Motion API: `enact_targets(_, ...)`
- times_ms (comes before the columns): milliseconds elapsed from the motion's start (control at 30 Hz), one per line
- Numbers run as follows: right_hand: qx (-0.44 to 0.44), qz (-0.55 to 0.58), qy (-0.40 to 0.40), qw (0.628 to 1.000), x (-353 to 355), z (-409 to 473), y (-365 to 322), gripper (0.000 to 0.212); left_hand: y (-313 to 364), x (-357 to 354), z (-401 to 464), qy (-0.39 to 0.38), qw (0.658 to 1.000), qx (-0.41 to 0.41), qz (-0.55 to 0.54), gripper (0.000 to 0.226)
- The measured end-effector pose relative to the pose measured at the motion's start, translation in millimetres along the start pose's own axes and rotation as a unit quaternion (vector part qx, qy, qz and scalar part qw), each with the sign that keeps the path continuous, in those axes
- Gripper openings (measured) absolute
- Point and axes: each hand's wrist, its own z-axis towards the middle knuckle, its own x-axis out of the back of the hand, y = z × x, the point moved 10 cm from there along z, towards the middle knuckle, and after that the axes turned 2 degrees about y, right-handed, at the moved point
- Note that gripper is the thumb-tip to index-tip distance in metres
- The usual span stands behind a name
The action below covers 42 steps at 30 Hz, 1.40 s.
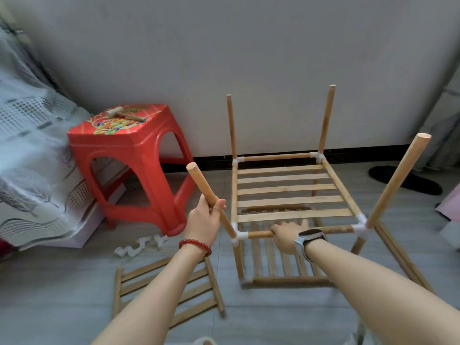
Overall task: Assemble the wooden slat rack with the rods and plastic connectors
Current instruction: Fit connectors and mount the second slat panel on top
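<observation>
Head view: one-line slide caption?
Left hand grips an upright rod, right hand holds the rack's front rail.

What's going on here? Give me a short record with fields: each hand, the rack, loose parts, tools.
left hand: grips the near-left upright rod, seated in a white connector
right hand: grips the rack's near horizontal rod
rack: slat shelf fitted, four upright rods, another shelf below
loose parts: slat panel and spare connectors on the floor
tools: wooden mallet on the red stool
</observation>
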Motion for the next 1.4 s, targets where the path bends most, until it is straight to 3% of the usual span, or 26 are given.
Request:
enact_targets(200, 0.055, 0.015, -0.028, 0.998, -2, -1, -7, 0.034, 3, -18, 2, -0.030, 0.996, -0.039, 0.076, 0.014)
enact_targets(300, 0.080, -0.008, 0.005, 0.997, 2, -7, -16, 0.041, 1, -19, 2, -0.011, 0.996, -0.039, 0.081, 0.014)
enact_targets(533, 0.130, -0.085, 0.017, 0.988, -12, -11, -31, 0.088, -3, -19, 0, 0.057, 0.993, -0.044, 0.096, 0.026)
enact_targets(667, 0.136, -0.111, 0.022, 0.984, -18, -15, -29, 0.070, -3, -27, -4, 0.057, 0.997, -0.039, 0.029, 0.025)
enact_targets(867, 0.114, -0.108, 0.035, 0.987, -15, -7, -15, 0.064, -4, -33, 0, 0.083, 0.996, -0.039, -0.004, 0.012)
enact_targets(1133, 0.132, -0.111, 0.053, 0.984, -14, 5, -8, 0.054, -7, -33, -10, 0.141, 0.987, -0.068, -0.040, 0.050)
enact_targets(1400, 0.136, -0.099, 0.026, 0.985, -18, 9, -11, 0.050, -17, -36, 2, 0.138, 0.989, -0.038, -0.035, 0.041)
